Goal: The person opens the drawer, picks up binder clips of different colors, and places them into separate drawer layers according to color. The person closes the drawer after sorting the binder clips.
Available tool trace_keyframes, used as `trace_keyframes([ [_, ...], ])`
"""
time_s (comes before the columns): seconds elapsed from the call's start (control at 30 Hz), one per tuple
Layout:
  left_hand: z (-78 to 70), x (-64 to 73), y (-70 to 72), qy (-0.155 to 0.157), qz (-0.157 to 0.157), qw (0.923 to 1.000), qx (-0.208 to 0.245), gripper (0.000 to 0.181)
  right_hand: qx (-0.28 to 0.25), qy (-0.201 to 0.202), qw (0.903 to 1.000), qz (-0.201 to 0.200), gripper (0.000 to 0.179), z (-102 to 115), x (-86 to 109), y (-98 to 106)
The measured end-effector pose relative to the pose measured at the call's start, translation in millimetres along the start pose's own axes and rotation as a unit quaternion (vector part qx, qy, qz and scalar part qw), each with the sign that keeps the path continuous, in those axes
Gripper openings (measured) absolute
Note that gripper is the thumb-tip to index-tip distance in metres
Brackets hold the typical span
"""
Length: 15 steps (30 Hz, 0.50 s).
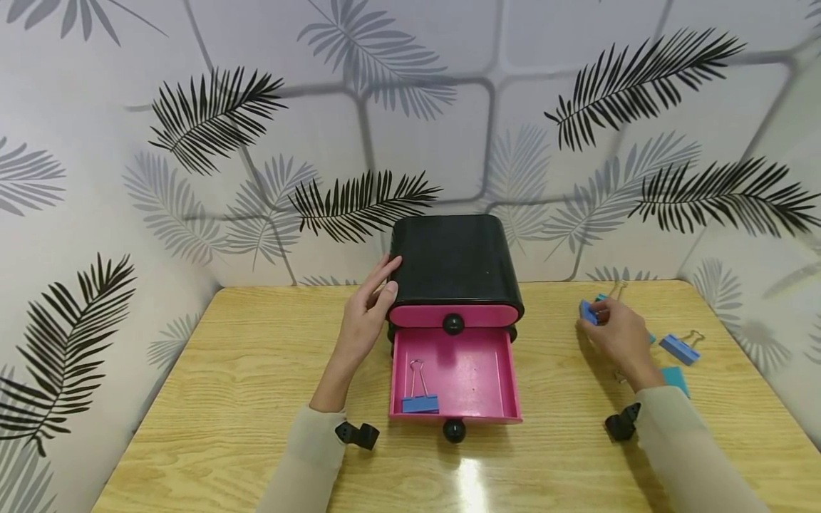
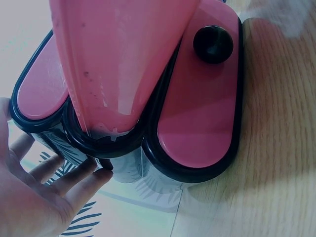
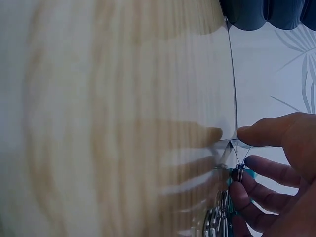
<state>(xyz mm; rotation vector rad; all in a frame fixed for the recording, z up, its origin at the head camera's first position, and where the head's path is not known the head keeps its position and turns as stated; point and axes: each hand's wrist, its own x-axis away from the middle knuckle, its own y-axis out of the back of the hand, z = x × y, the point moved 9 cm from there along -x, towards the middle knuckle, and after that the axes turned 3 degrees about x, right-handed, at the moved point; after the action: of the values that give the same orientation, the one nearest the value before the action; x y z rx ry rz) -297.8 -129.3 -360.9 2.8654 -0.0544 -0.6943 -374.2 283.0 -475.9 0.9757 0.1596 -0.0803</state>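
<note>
A small black drawer cabinet (image 1: pixel 452 260) with pink drawer fronts stands on the table. Its pulled-out pink drawer (image 1: pixel 477 374) holds one blue binder clip (image 1: pixel 420 405), wire handles pointing to the back. My left hand (image 1: pixel 360 320) rests against the cabinet's left side; in the left wrist view its fingers (image 2: pixel 81 180) stretch along the black casing. To the right of the cabinet, my right hand (image 1: pixel 618 335) pinches another blue binder clip (image 1: pixel 586 312) between thumb and fingers. The right wrist view shows the wire handles (image 3: pixel 240 169) of a clip among the fingers.
Around my right hand lie more binder clips: a blue one (image 1: pixel 681 349) to its right and a teal one (image 1: pixel 676 379) near the wrist, with another partly hidden behind the hand. A round black knob (image 1: pixel 454 430) juts from the open drawer. The patterned wall (image 1: pixel 423 142) rises behind the table.
</note>
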Motion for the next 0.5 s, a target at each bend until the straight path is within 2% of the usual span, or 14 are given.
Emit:
trace_keyframes([
  [0.3,0.4,0.1,0.6,-0.001,-0.001,1.0000,0.002,0.046,-0.019,0.008,0.9998,-0.003,0.041,-1,2.1,4],
  [0.5,0.6,-0.2,0.3,-0.003,0.002,1.0000,-0.001,0.046,-0.031,0.012,0.9992,-0.022,0.041,-3,6.3,11],
])
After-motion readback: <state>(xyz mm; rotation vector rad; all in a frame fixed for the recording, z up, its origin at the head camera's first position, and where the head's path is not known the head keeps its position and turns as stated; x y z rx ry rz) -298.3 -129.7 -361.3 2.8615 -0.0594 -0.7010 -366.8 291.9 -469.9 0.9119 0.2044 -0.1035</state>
